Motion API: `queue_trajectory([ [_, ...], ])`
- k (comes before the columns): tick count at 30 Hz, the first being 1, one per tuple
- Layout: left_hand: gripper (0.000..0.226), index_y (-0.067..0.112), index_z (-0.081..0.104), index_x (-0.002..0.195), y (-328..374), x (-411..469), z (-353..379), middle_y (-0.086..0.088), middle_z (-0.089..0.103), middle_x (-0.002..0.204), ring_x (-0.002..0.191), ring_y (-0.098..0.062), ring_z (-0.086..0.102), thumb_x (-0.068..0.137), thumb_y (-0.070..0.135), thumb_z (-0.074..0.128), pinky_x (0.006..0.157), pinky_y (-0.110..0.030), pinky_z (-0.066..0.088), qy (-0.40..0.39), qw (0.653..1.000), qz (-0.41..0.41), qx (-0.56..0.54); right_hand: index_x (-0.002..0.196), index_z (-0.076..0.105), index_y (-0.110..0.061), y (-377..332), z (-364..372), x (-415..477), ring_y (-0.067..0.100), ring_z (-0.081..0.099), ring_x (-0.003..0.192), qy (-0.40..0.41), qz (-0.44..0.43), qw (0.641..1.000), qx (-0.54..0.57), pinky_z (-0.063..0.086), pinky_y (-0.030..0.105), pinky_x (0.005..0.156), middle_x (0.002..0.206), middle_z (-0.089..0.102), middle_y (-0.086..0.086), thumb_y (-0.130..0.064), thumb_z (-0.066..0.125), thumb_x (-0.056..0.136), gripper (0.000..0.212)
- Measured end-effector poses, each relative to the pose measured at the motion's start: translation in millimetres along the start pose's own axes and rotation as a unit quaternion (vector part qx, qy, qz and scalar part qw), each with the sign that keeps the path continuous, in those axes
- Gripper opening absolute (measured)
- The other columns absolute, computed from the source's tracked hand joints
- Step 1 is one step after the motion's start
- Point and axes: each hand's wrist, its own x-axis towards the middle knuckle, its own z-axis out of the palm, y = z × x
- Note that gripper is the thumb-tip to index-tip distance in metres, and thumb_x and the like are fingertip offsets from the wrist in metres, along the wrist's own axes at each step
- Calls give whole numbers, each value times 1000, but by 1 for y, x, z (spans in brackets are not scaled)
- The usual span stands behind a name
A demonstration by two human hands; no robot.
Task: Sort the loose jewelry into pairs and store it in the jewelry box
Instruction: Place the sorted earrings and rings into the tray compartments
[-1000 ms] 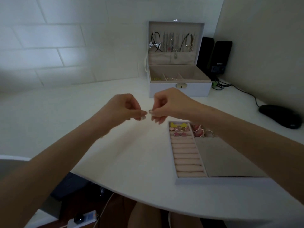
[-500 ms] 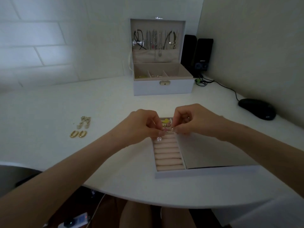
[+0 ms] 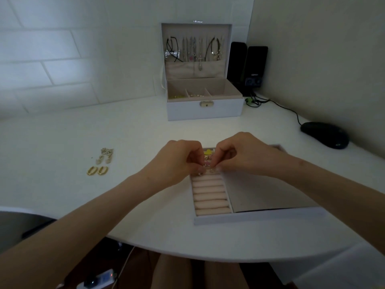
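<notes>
Pink padded ring rolls (image 3: 210, 195) are lying nearest, filling the left column of the removable tray (image 3: 258, 217) on the white desk (image 3: 83, 205); most rolls are sitting bare, and only the far rows are carrying small pieces, among them something yellow (image 3: 207, 151) showing between the knuckles. Both hands are working over those far rows: the left hand (image 3: 177, 159) and right hand (image 3: 239, 155) are arching down with wrists raised and fingers curled, thumb and forefinger of each pinching a small shiny piece at the roll surface. What the pieces are is too small to tell, but I judge they are a pair of earrings being pressed into a slot.

Further left, apart from the tray, 2 gold hoop earrings (image 3: 97, 170) are lying side by side, with a pale dangling pair (image 3: 105, 156) just behind them, both looking already matched but not yet stored.

Beyond, the jewelry box (image 3: 205, 110) is standing open against the wall, necklaces (image 3: 193, 51) hanging in its lid. By my reading the sorting is nearly done, while storing those 2 pairs and returning the tray is still remaining.
</notes>
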Motion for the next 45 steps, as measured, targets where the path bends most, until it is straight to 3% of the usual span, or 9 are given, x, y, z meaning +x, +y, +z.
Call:
queue_trajectory([
  [4, 13, 19, 61, 78, -2, 1, 1, 4, 66, 77, 72, -11, 57, 76, 14, 72, 72, -27, 45, 2, 1000, 10, 11, 66, 68, -34, 2, 3, 3, -3, 55, 74, -6, -27, 999, -44, 41, 7, 66, 73, 62, -13, -10, 78, 72, 26],
  [10, 14, 20, 59, 80, -4, 4, 0, 15, 57, 64, 63, 0, 52, 77, 15, 72, 62, -14, 37, 18, 1000, -2, -13, 82, 76, -17, 5, 8, 7, -1, 55, 68, 29, -63, 991, -114, 41, 5, 67, 72, 58, -17, -7, 74, 75, 12],
  [16, 16, 23, 56, 77, -5, 4, 3, 14, 57, 62, 61, 0, 51, 77, 19, 71, 61, -16, 37, 17, 1000, -2, -1, 80, 74, -13, 7, 11, 10, -3, 50, 64, 53, -94, 984, -144, 37, 7, 63, 74, 59, -7, -5, 73, 75, 10],
  [23, 19, 25, 51, 79, -6, 4, 5, 13, 58, 67, 63, -2, 51, 79, 27, 70, 64, -24, 40, 25, 999, 11, 27, 76, 75, -14, 10, 15, 14, 11, 54, 70, 64, -102, 980, -156, 46, 29, 71, 76, 60, -2, -6, 74, 73, 9],
  [25, 18, 26, 51, 79, -5, 4, 7, 16, 54, 65, 64, -3, 49, 80, 26, 69, 64, -26, 40, 29, 998, 16, 46, 78, 76, -17, 7, 16, 15, 15, 52, 79, 60, -87, 979, -176, 44, 33, 74, 74, 55, -9, -11, 74, 73, 8],
  [28, 17, 27, 51, 81, -4, 3, 10, 16, 50, 68, 69, -9, 47, 81, 22, 67, 63, -24, 38, 46, 995, 31, 78, 83, 75, -21, 5, 17, 15, 10, 43, 84, 49, -60, 976, -204, 38, 29, 75, 71, 44, -15, -17, 73, 76, 8],
  [34, 9, 23, 59, 90, -4, 0, 10, 15, 49, 72, 75, -9, 44, 83, 25, 65, 61, -23, 34, 68, 989, 47, 119, 76, 70, -29, 7, 16, 15, 5, 40, 81, 72, -29, 977, -197, 31, 23, 67, 68, 47, -16, -21, 75, 74, 9],
  [38, 12, 22, 65, 89, -3, 0, 9, 9, 58, 81, 79, -9, 45, 84, 33, 63, 68, -26, 37, 63, 987, 47, 142, 75, 69, -30, 10, 16, 14, 4, 39, 79, 77, -21, 979, -188, 26, 12, 65, 66, 46, -19, -23, 75, 74, 8],
  [45, 16, 23, 67, 94, 0, -1, 5, 3, 61, 91, 87, -12, 44, 89, 33, 57, 67, -26, 31, 47, 977, 55, 200, 77, 70, -22, 13, 19, 17, 1, 43, 72, 75, -26, 987, -142, 32, 23, 68, 69, 48, -20, -19, 76, 73, 7],
])
